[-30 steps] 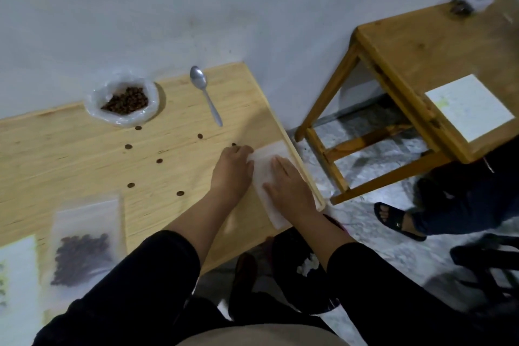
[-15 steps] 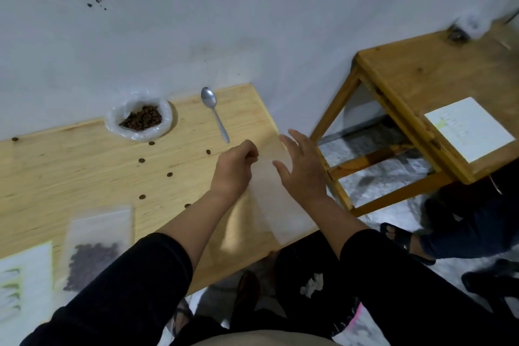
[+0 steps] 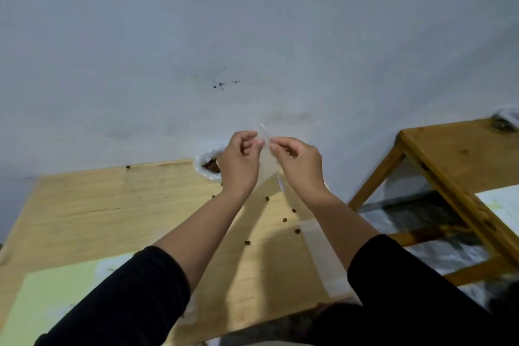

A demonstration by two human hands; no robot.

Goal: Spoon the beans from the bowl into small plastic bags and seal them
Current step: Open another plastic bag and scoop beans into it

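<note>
Beans [image 3: 212, 166] fill the bowl [image 3: 202, 171], which is lined with clear plastic and stands at the back of the wooden table [image 3: 112, 205] against the wall [image 3: 252, 22]; the left hand [image 3: 238, 163] hides its right half. Both hands are raised above the table and close together, the left hand and the right hand [image 3: 299, 161] each pinching the top edge of a small plastic bag [image 3: 266, 166] between thumb and fingers. The bag hangs in the air between them, thin, cloudy and see-through, with nothing visible inside, its lower corner pointing down toward the table. Loose beans [image 3: 285, 220] lie scattered on the wood below the hands. More flat bags [image 3: 323, 255] lie near the table's right edge, under the right forearm. A pale green sheet [image 3: 56, 295] covers the near left corner. To the right, past a gap of floor, stands a wooden stool [image 3: 449, 160] holding a white sheet [image 3: 502, 205].
</note>
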